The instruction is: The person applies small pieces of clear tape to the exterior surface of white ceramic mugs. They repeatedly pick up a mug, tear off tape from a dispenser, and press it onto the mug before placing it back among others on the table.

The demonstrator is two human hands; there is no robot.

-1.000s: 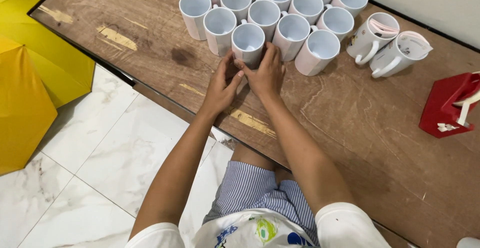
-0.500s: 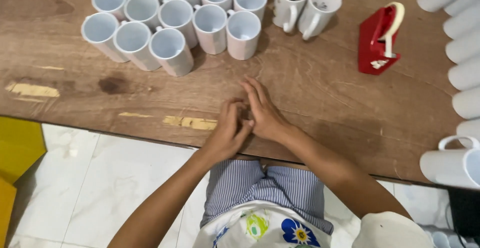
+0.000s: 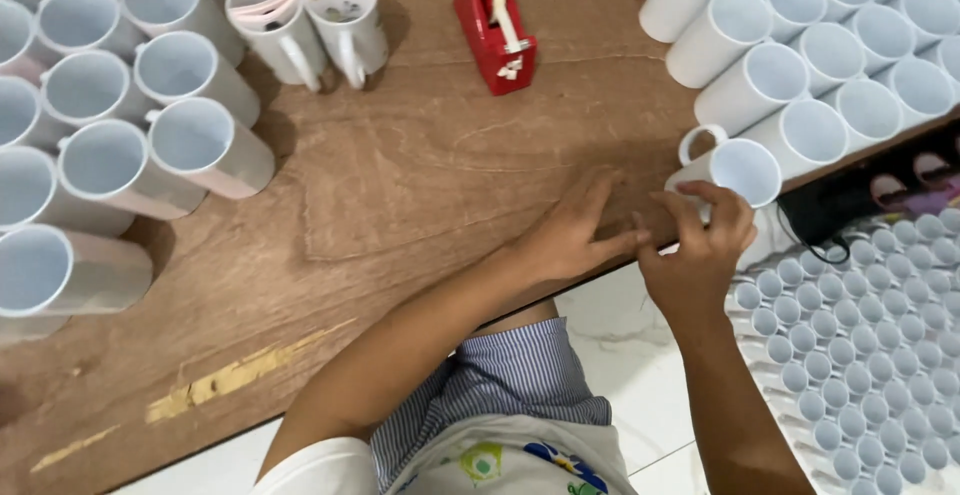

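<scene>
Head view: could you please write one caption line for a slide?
Right hand touches a white ceramic mug at the brown wooden table edge; left hand rests flat beside it.

Worn brown wooden desk [image 3: 400,185] with scuffed yellowish patches along its near edge. White marble-patterned tiled floor [image 3: 620,355] below. Lighting even.

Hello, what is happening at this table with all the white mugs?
A person works at a wooden table covered with white mugs. The right hand touches the nearest white mug, at the front of the right group, close to the table edge. The left hand rests flat on the wood beside it. Another group of mugs stands on the left, two single mugs near the top, and a red tape dispenser between the groups.
</scene>
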